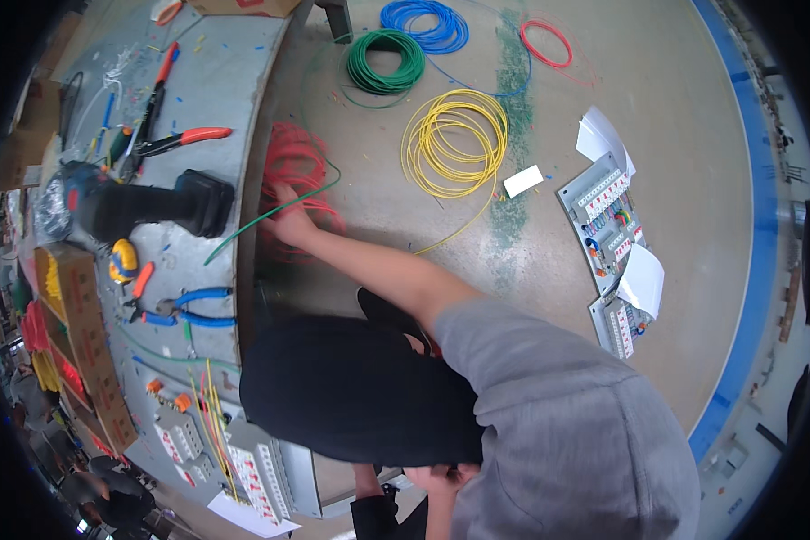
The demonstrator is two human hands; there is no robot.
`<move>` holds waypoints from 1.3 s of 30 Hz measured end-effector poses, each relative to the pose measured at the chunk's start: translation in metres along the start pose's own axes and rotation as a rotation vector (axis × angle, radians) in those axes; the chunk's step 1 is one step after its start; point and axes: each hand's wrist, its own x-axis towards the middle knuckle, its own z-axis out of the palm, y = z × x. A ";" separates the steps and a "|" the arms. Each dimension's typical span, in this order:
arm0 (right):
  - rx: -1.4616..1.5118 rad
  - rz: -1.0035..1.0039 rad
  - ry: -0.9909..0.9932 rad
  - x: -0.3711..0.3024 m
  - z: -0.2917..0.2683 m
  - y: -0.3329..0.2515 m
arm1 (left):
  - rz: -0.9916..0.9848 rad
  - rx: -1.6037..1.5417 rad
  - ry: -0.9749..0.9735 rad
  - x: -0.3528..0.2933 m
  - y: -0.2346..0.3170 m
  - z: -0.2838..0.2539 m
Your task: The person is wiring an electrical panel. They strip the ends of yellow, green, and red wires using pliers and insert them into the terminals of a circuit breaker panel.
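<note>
My right arm reaches out to the left, and my right hand (288,218) is at a loose coil of red wire (295,166) on the floor beside the bench edge. Its fingers appear closed on the red strands, though their tips are partly hidden. A green wire (333,180) passes close over that hand and runs onto the bench (202,306). My left hand (441,477) is low in the view beside my black-trousered leg (360,387); the leg hides much of it, and its fingers cannot be made out.
Floor coils are green (364,72), blue (441,36), yellow (427,144) and thin red (558,49). Wired panels (576,202) with papers lie rightward. The bench bears a cordless drill (144,207), pliers (202,310), cutters (189,139) and breaker assemblies (256,463). A cardboard box (90,333) stands leftward.
</note>
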 end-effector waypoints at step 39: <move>0.387 0.561 -0.330 -0.119 -0.219 0.018 | 0.306 0.020 -0.129 -0.017 -0.021 -0.023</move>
